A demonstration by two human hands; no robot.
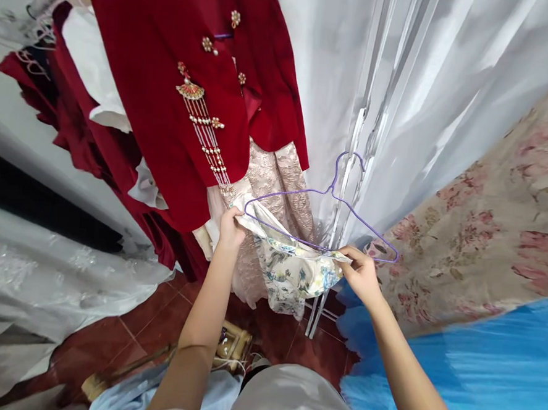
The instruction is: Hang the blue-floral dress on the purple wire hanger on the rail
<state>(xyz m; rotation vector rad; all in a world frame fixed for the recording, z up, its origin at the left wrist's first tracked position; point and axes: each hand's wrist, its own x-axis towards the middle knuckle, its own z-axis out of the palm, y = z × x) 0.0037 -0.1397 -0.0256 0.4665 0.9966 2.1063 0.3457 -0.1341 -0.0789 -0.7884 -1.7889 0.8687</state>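
Observation:
Between my two hands a white garment with a blue and yellow floral print (302,275) is stretched out by its upper edge. My left hand (232,227) pinches its white left end. At the opposite end my right hand (359,273) grips the edge between thumb and fingers. A purple wire hanger (333,193) sits at the garment's opening, its left part within the cloth and its right corner sticking out beyond my right hand. The hook points up in front of a white metal rack post. Whether my fingers also touch the hanger, I cannot tell.
A red velvet jacket (161,68) with beaded ornaments hangs ahead, above a pale pink patterned skirt (275,180). Blue tulle (491,367) and floral fabric (485,242) are on the right. A bamboo piece (238,342) and light blue cloth (216,390) lie low on the tiled floor (132,320).

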